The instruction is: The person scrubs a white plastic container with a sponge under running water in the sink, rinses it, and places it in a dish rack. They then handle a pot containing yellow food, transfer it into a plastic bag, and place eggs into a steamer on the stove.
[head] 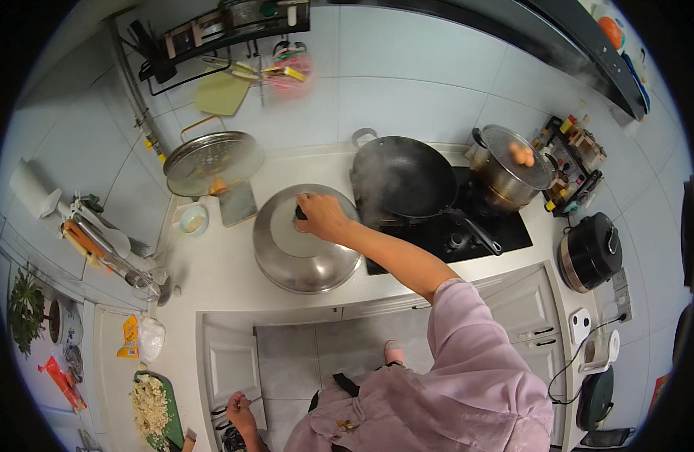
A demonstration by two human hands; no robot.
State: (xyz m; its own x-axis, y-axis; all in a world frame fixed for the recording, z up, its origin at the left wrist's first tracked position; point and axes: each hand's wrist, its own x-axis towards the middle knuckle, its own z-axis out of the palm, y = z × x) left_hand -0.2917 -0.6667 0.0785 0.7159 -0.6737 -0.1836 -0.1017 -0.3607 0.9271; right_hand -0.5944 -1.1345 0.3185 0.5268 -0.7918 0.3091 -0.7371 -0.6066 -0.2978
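My right hand point(323, 217) grips the dark knob of a domed stainless-steel wok lid point(301, 277) with a glass centre. The lid is at the counter, left of the hob; I cannot tell whether its rim rests flat. Beside it, a black wok point(409, 175) stands uncovered on the black hob point(437, 243), with steam rising and no food visible inside. The wok's long handle point(479, 233) points towards the front right. My left hand point(240, 411) hangs low near the cabinet front, fingers curled; whether it holds anything is unclear.
A steel pot point(502, 181) with eggs on its glass lid stands at the hob's right. Left are a perforated steel steamer tray point(214, 164), a small bowl point(194, 220) and a grey slab point(238, 203). Chopped pale food point(150, 404) covers a green cutting board point(174, 415). A black electric cooker point(591, 251) stands right.
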